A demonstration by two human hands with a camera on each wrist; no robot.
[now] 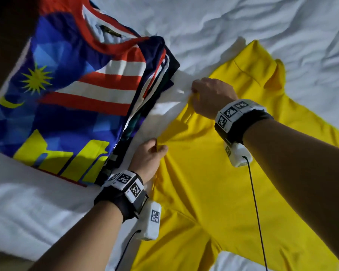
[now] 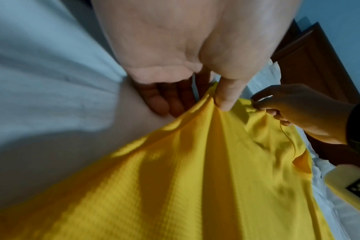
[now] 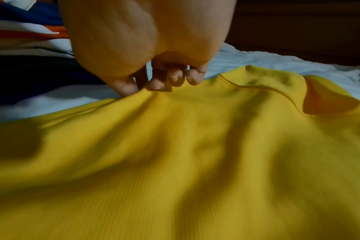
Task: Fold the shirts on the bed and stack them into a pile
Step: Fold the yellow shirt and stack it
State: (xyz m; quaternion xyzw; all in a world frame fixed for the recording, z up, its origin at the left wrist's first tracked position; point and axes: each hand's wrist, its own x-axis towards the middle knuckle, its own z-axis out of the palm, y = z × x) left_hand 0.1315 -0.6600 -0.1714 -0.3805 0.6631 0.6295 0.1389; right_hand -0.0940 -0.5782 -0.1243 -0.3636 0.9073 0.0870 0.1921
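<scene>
A yellow shirt (image 1: 219, 169) lies spread on the white bed sheet (image 1: 243, 20), its collar toward the far right. My left hand (image 1: 151, 155) pinches the shirt's left edge between thumb and fingers, nearer to me. My right hand (image 1: 207, 96) pinches the same edge farther up, near the shoulder. In the left wrist view my thumb (image 2: 228, 95) presses the yellow cloth (image 2: 195, 178) against curled fingers. The right wrist view shows my fingertips (image 3: 156, 84) bunching the yellow fabric (image 3: 185, 154). A pile of folded shirts (image 1: 67, 94) lies to the left, a blue flag-print jersey on top.
The pile's dark edge (image 1: 155, 89) sits a hand's width from both hands. Rumpled white sheet spreads beyond the yellow shirt at the top right. Black cables (image 1: 256, 212) hang from both wrist cameras. Dark wooden furniture (image 2: 310, 61) stands past the bed.
</scene>
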